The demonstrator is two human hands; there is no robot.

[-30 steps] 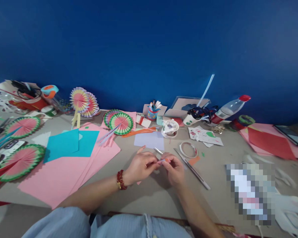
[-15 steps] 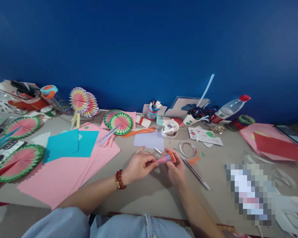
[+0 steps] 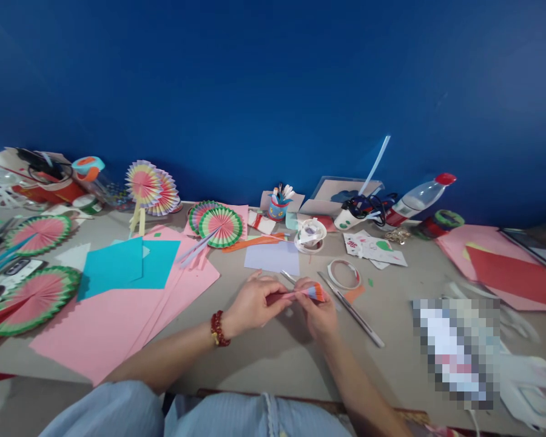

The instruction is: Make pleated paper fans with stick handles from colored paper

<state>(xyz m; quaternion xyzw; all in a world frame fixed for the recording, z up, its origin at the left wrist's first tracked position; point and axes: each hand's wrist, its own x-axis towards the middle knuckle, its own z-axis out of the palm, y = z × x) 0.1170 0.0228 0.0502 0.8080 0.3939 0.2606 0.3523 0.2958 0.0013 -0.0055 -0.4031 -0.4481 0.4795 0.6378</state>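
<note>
Between my hands is a narrow folded paper fan, pink with orange and blue bands at its right end. My left hand pinches its pink left part, thumb and forefinger closed. The fingers of my right hand close around the banded end, thumb on top. Just past my hands lie scissors or a slim metal tool, partly hidden, and a pale lilac sheet. A silver craft knife or pen lies right of my right hand, beside a roll of tape.
Pink sheets and teal sheets spread at the left, with a finished pleated round fan behind. Farther back stand a pen cup, a white tape roll and a bottle. Red paper lies right.
My right hand has shifted its grip, and its thumb now presses nearer the middle of the folded paper. The banded end looks narrower. My left hand keeps its pinch.
</note>
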